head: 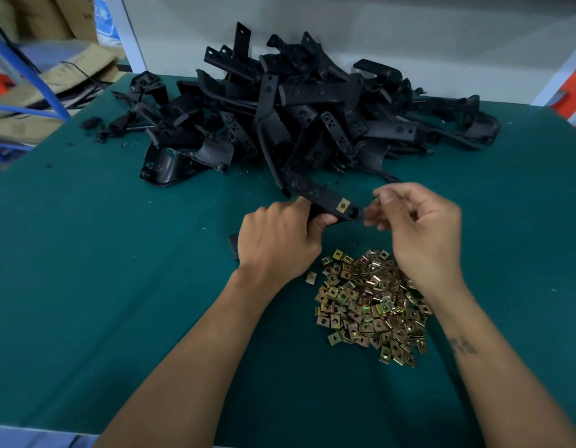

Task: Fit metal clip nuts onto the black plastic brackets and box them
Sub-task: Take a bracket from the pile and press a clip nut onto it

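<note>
My left hand grips a long black plastic bracket above the green table. One brass-coloured clip nut sits fitted on the bracket's strap near its right end. My right hand is at that right end, fingertips pinched by the bracket's tip; whether a nut is between them is hidden. A pile of loose clip nuts lies on the table below both hands. A big heap of black brackets fills the far middle of the table.
The green table mat spreads to the left and right of the hands. A small black piece lies just left of my left wrist. Cardboard boxes and a blue metal frame stand off the table's far left corner. A white wall panel backs the heap.
</note>
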Demonstrator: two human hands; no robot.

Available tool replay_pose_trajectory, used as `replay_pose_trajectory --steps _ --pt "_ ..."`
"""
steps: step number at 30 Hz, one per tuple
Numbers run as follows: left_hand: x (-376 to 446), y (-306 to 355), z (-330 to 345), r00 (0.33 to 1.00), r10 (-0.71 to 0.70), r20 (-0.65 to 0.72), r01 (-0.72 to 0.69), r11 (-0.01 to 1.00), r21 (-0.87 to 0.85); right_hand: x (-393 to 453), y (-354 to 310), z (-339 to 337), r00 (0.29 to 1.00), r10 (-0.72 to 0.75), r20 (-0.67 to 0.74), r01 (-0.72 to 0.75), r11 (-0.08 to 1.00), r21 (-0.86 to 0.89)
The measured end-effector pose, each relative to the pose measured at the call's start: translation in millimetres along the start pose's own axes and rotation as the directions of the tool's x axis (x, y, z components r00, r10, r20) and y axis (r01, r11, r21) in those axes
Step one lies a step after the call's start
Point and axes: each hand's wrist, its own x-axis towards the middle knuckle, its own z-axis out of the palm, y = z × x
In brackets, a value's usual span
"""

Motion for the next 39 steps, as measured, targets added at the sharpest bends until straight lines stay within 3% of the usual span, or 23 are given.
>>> replay_pose_trajectory --steps 4,8,16,25,32,35,39 --pt "-2.4 8.5 1.3 0.994 0.101 0.039 -0.1 0.995 -0.024 1.9 -3.5 1.1 0.996 0.091 -0.011 -0.085 0.968 0.235" --pt "-3.6 14.6 2.8 0.987 0.149 0.066 -0.149 0.989 -0.004 0.9 -7.9 1.8 0.996 0.095 -0.003 -0.088 0.934 0.346" --pt "-2.7 15.2 0.6 0.983 0.162 0.088 -0.163 0.987 -0.005 -3.0 -13.6 9.8 0.992 0.125 0.019 -0.124 0.926 0.356" --pt "-4.1 14.1 1.1 0.985 0.149 0.091 -0.148 0.989 -0.019 -4.0 -18.1 9.7 0.971 0.233 0.042 -0.223 0.839 0.497" --pt "-2.8 15.9 0.7 0.984 0.145 0.098 -0.145 0.989 -0.006 -4.9 -13.7 8.8 0.992 0.117 0.055 -0.129 0.929 0.347" --pt "-2.6 15.6 -0.1 0.986 0.136 0.097 -0.134 0.991 -0.019 -6.0 -14.8 6.4 0.977 0.176 0.121 -0.212 0.867 0.452" --pt "-2.7 15.9 0.5 0.986 0.132 0.1 -0.13 0.991 -0.03 -4.4 -17.3 1.9 0.92 0.291 0.264 -0.393 0.705 0.591"
